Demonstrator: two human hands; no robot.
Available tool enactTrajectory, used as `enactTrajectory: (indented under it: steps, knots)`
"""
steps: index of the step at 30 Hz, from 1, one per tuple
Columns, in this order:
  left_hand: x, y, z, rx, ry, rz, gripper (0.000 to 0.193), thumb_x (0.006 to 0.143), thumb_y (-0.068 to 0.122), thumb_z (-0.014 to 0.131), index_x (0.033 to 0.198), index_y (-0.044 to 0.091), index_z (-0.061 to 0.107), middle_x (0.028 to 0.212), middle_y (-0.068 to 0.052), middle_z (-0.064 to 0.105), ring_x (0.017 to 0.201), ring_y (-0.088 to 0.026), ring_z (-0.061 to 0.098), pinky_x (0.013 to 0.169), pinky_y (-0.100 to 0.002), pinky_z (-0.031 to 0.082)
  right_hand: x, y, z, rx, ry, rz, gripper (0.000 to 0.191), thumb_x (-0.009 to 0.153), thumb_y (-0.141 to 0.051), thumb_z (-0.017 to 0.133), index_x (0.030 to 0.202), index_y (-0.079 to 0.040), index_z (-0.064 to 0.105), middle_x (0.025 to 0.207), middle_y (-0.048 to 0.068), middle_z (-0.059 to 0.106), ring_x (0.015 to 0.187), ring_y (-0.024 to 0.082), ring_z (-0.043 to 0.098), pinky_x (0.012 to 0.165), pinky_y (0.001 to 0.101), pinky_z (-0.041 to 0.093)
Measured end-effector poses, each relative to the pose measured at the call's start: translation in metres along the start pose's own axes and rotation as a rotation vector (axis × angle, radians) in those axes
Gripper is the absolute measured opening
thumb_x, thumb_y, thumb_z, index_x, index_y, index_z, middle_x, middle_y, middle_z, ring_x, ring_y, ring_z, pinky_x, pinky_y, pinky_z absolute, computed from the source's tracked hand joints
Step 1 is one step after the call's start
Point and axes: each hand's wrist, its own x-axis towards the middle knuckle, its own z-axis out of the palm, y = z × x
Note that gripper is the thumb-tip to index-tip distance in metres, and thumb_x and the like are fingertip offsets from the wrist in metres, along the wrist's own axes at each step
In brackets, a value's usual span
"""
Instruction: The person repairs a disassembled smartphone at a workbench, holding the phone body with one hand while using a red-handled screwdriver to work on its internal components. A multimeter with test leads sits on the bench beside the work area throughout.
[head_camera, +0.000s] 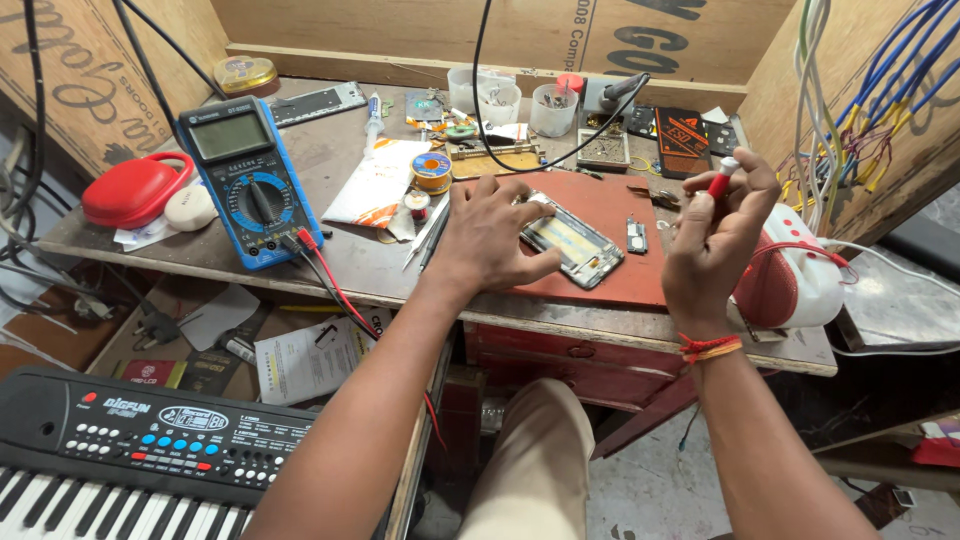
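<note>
The opened mobile phone with its pale inner frame exposed (572, 243) lies at the centre of the frame on a dull red mat (610, 215), its long axis running from upper left to lower right. The left hand (492, 238) rests on it with fingers spread flat, the fingertips pressing the phone's upper-left end, so this hand is the one in contact. The right hand (722, 232) is raised just to the right of the phone, apart from it, clenched around a slim red-handled tool with a white cap (721, 177) that stands nearly upright; its tip is hidden inside the fist.

The worn wooden table (345, 265) is crowded. A blue digital multimeter (248, 180) with red and black leads sits at centre left, and a red oval case (135, 188) lies further left. White plastic cups of small parts (553, 108) stand at the back, and a red and white box-shaped device (792, 275) sits at the right edge. A black electronic keyboard (120, 450) fills the lower left. Plywood panels wall in the corner, with coloured wires hanging at the upper right.
</note>
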Motion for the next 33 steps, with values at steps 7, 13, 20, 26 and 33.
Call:
enactTrajectory:
  steps: [7,13,20,26,33]
  knots:
    - [0.000,-0.006,0.006,-0.048,0.244,0.209,0.071,0.064,0.070,0.075,0.113,0.019,0.073,0.140,-0.014,0.060,0.132,-0.035,0.048,0.109,-0.056,0.028,0.021,-0.001,0.001,-0.020,0.025,0.121,0.027,0.109,-0.002,0.062,0.134,0.001,0.050,0.091,0.006,0.046,0.081,0.010,0.046,0.076,0.0273,0.044]
    - [0.003,-0.007,0.010,-0.089,0.061,0.072,0.087,0.061,0.073,0.076,0.124,0.012,0.070,0.130,-0.013,0.060,0.130,-0.034,0.049,0.114,-0.055,0.026,0.069,0.003,-0.002,-0.607,-0.507,0.298,0.015,0.088,-0.015,0.075,0.098,-0.005,0.078,0.089,0.015,0.074,0.080,0.025,0.071,0.076,0.0390,0.055]
    - [0.003,-0.005,0.007,-0.109,0.078,0.025,0.084,0.058,0.080,0.077,0.107,0.012,0.077,0.111,-0.011,0.060,0.119,-0.030,0.053,0.111,-0.054,0.030,0.092,0.021,0.006,-0.923,-0.791,0.465,0.026,0.083,-0.024,0.083,0.104,-0.008,0.080,0.096,0.022,0.076,0.091,0.035,0.074,0.083,0.0462,0.056]
    - [0.004,-0.004,0.007,-0.097,0.076,0.017,0.084,0.055,0.082,0.078,0.102,0.012,0.077,0.109,-0.011,0.059,0.117,-0.030,0.053,0.109,-0.054,0.031,0.089,0.029,0.012,-0.958,-0.853,0.455,0.032,0.083,-0.027,0.084,0.109,-0.008,0.079,0.100,0.024,0.075,0.095,0.037,0.073,0.085,0.0464,0.056]
    - [0.004,-0.005,0.009,-0.100,0.060,0.008,0.085,0.054,0.083,0.079,0.102,0.012,0.077,0.112,-0.011,0.060,0.120,-0.029,0.054,0.111,-0.055,0.031,0.086,0.034,0.011,-0.949,-0.867,0.475,0.033,0.084,-0.028,0.083,0.110,-0.008,0.078,0.101,0.024,0.075,0.096,0.037,0.073,0.085,0.0467,0.055]
